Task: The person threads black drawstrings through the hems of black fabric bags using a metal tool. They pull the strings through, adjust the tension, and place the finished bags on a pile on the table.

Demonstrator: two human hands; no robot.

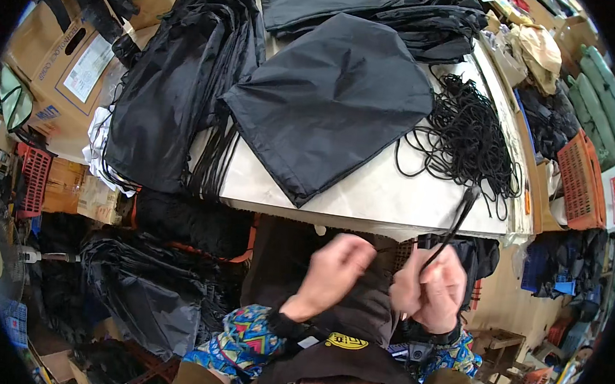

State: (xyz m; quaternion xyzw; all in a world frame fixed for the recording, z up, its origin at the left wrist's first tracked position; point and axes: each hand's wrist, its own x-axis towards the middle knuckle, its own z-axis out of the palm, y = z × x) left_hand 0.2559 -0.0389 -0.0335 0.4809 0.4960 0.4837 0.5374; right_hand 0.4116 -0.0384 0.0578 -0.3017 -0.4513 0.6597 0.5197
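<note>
Over my lap, just past the table's front edge, my right hand (435, 290) is closed on a black cord (455, 227). The cord rises from its fingers toward the table, and its upper end is blurred. To its left is my left hand (334, 276), raised, with fingers that look curled but are smeared by motion; whether anything is in them I cannot make out. Beyond both hands, a black fabric bag (335, 98) lies flat on the white table (386, 194), one corner pointing toward me. A tangled heap of black cords (472, 132) lies right of the bag.
Black bags with hanging cords form a stack (179, 90) at the table's left side, and more folded black fabric (405, 17) lies at the back. A cardboard box (66, 68) stands far left. Orange crates (583, 179) and green rolls (603, 98) are at the right. Black bags (151, 284) hang low left.
</note>
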